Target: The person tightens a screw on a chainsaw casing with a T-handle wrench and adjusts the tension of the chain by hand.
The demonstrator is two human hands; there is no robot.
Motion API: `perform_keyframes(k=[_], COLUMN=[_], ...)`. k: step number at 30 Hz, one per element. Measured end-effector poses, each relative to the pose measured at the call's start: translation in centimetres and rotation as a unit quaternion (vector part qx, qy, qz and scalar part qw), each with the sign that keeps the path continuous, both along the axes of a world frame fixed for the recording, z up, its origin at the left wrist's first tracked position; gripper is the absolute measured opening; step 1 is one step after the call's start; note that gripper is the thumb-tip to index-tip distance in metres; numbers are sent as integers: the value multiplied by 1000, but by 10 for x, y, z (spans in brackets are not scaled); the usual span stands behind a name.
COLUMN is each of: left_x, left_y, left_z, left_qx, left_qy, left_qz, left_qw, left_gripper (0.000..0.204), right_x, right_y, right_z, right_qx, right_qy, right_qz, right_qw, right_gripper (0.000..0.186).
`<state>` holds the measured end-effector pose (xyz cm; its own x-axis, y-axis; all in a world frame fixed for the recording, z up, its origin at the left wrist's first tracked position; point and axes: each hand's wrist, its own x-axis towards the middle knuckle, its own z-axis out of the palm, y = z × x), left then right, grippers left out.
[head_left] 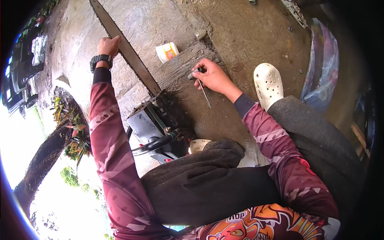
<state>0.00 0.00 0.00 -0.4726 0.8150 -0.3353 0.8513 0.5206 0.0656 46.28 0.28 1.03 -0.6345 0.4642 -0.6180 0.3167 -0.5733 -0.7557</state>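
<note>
A chainsaw (149,130) with a grey body and green handle rests on the wet concrete in front of me, its long bar (132,58) angled up to the upper left. My left hand (108,47) grips the bar partway along, fingers closed round it. My right hand (210,78), to the right of the bar, holds a T-shaped metal tool (205,97) between closed fingers, its thin shaft pointing down toward the ground. Between my hands and a little beyond them lies a small white tub with an orange label (167,52).
My white clog (267,84) is at the right, beside a crumpled plastic sheet (320,64). A debris strip (294,12) lies at the top right. Plants (74,144), a dark curved trunk (42,160) and a dark vehicle-like shape (20,76) border the left side.
</note>
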Motion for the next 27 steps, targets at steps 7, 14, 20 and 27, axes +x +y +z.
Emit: perform_keyframes(k=[7, 14, 20, 27], left_x=[8, 9, 23, 6], left_y=[-7, -9, -1, -7], left_z=[72, 68, 66, 70], left_qx=[31, 88, 50, 39], left_qy=[-71, -99, -106, -60], left_qz=[139, 165, 186, 56], left_qw=[987, 977, 975, 996], left_gripper=[50, 47, 53, 52], right_x=[-24, -27, -13, -28], right_y=[-24, -31, -26, -21], right_z=[17, 19, 18, 31], right_qx=[25, 21, 429, 683], right_qy=[6, 3, -63, -172], right_qz=[13, -43, 73, 217], right_qw=[1000, 999, 898, 675], right_gripper=[18, 23, 22, 11])
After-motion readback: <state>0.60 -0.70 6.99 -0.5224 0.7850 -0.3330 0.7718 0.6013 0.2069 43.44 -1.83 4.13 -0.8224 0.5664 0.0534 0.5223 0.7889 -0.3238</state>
